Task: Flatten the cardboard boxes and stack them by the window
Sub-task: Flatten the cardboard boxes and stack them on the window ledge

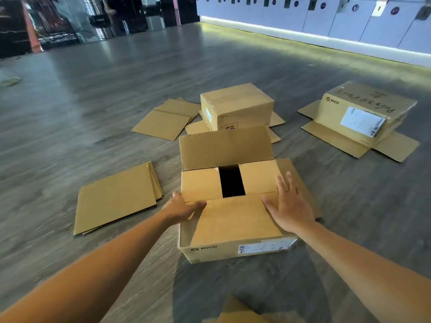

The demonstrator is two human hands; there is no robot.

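A brown PICO cardboard box (233, 220) stands on the floor right in front of me, its far flap raised and a dark gap between its inner flaps. My left hand (184, 207) lies on the left end of the near flap's fold, fingers extended over it. My right hand (288, 203) presses flat on the right side of the box top, fingers spread. Behind it stands a closed box (238, 106) on spread flaps. At the right, another PICO box (363, 113) sits upside down with its flaps splayed out.
Flattened cardboard sheets (116, 198) lie on the grey wood floor at my left, and more flat pieces (168, 118) lie further back. White lockers (326, 17) with a lit base line the far right wall. A cardboard piece (235, 311) lies at my feet.
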